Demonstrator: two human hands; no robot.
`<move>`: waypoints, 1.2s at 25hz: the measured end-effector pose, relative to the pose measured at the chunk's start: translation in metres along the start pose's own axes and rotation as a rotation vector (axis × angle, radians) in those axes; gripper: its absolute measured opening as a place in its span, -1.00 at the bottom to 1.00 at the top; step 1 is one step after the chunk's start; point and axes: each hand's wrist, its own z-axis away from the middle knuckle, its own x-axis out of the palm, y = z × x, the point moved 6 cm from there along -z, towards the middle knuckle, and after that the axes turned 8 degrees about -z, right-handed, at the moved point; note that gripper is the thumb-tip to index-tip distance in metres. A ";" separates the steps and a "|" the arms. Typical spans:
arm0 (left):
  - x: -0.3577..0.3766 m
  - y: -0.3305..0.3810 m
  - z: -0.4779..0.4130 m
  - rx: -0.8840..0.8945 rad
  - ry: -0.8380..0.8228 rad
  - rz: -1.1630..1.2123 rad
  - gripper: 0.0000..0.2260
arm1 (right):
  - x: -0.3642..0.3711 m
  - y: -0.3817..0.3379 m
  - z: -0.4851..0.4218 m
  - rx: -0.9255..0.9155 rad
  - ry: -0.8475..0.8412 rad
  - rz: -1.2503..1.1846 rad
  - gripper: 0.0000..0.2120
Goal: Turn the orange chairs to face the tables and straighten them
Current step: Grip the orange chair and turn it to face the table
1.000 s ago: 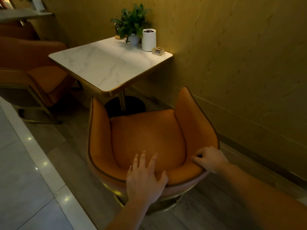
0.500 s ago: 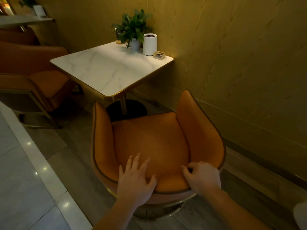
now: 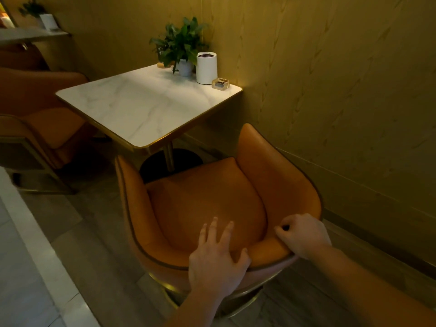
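An orange tub chair [image 3: 203, 204] stands just below me, its open front toward the white marble table [image 3: 141, 107]. My left hand [image 3: 218, 258] lies over the top of the backrest with straight, spread fingers reaching down its inner face. My right hand [image 3: 303, 234] grips the backrest rim further right, fingers curled over the edge. A second orange chair [image 3: 44, 123] stands on the far left side of the table.
On the table by the wall stand a potted plant [image 3: 180, 47], a white cylinder [image 3: 207, 67] and a small holder [image 3: 220, 83]. The yellow wall [image 3: 342, 90] runs close along the chair's right side. A pale tiled strip [image 3: 28, 256] borders the floor at left.
The chair has turned slightly and sits a little further right in view. Both hands stayed on the backrest; my right hand slid left along the rim, then back right.
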 end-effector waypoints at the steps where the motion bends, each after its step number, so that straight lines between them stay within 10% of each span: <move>1: 0.001 0.004 -0.005 0.006 -0.008 0.006 -0.32 | -0.002 0.004 -0.007 -0.009 0.003 0.004 -0.67; 30: 0.041 0.095 -0.176 0.033 0.044 -0.039 -0.34 | -0.047 0.116 -0.172 -0.038 0.054 -0.014 -0.60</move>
